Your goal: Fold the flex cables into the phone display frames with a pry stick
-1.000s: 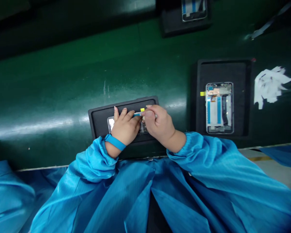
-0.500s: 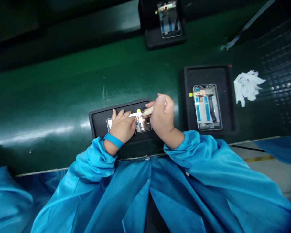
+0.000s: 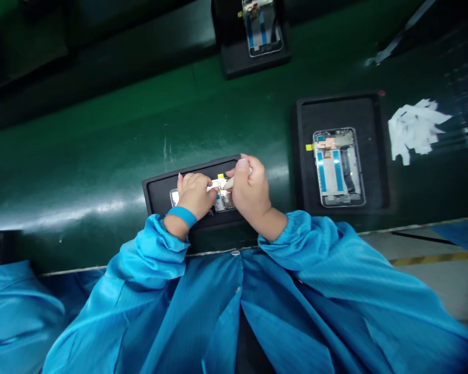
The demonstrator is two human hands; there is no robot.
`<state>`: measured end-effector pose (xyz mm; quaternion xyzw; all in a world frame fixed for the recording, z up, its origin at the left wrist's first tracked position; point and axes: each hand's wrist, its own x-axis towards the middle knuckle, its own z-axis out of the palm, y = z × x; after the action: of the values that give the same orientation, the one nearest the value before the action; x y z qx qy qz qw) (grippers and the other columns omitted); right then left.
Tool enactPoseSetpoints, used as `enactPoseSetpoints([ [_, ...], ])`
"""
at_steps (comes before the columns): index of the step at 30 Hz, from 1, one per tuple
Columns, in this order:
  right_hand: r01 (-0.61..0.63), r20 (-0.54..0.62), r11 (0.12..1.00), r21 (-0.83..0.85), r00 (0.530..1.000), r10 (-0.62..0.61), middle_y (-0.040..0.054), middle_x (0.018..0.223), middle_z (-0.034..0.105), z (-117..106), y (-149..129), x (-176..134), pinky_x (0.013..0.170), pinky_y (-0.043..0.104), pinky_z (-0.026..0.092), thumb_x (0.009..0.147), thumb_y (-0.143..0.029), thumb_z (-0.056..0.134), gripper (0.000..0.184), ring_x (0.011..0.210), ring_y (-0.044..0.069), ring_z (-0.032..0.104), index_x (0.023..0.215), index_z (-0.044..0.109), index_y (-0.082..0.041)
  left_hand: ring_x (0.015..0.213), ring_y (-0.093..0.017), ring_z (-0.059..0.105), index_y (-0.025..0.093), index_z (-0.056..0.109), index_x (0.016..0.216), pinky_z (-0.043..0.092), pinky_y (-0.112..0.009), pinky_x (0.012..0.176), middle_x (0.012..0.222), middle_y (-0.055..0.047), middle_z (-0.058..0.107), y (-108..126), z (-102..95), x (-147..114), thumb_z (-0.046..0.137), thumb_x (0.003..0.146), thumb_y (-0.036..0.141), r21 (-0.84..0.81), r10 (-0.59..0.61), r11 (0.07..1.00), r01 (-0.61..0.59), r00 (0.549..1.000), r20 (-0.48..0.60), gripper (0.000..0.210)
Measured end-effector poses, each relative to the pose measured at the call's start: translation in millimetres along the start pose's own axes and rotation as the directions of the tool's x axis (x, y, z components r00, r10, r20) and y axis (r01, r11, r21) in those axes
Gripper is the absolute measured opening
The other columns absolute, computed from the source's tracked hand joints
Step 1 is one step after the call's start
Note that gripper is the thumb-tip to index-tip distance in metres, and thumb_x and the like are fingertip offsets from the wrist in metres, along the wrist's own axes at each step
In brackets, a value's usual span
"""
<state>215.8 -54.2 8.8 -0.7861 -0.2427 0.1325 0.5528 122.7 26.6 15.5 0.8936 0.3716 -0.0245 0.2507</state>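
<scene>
An opened phone [image 3: 223,203] with bare inner parts and a yellow tab [image 3: 220,176] lies in a black tray [image 3: 156,195] before me. My left hand [image 3: 195,195] rests over the phone's left part, fingers bent and thumb drawn in toward the index finger. Something white shows at those fingertips, too small to make out. In my right hand [image 3: 251,187] is a cream-coloured pointed stick [image 3: 228,183], gripped in closed fingers. Its tip points left and down onto the phone's inner parts near the yellow tab. My hands partly cover the phone.
To the right, another opened phone [image 3: 339,169] lies in a black tray [image 3: 347,111], beside a pile of white strips [image 3: 415,130]. A further opened phone [image 3: 262,28] sits in a tray [image 3: 234,65] at the back. A blue sleeve [image 3: 19,311] of someone else shows at left.
My left fingers have drawn in from a flatter spread. My right hand has moved slightly left with the stick, its tip now closer to my left fingertips. The view has shifted a little.
</scene>
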Motion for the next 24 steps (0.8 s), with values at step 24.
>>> enactPoseSetpoints([
  [24,0.48,0.195,0.86,-0.174,0.872,-0.448,0.0053,0.077,0.066,-4,6,-9,0.066,0.033,0.053,0.088,-0.034,0.034,0.024,0.073,0.018,0.064,0.099,0.051,-0.02,0.109,-0.029,0.049,0.023,0.065,0.101,0.028,-0.057,0.1,0.112,-0.012,0.058,-10,10.2,-32,0.044,0.084,0.031,0.225,0.363,0.914,-0.337,0.928,-0.086,0.028],
])
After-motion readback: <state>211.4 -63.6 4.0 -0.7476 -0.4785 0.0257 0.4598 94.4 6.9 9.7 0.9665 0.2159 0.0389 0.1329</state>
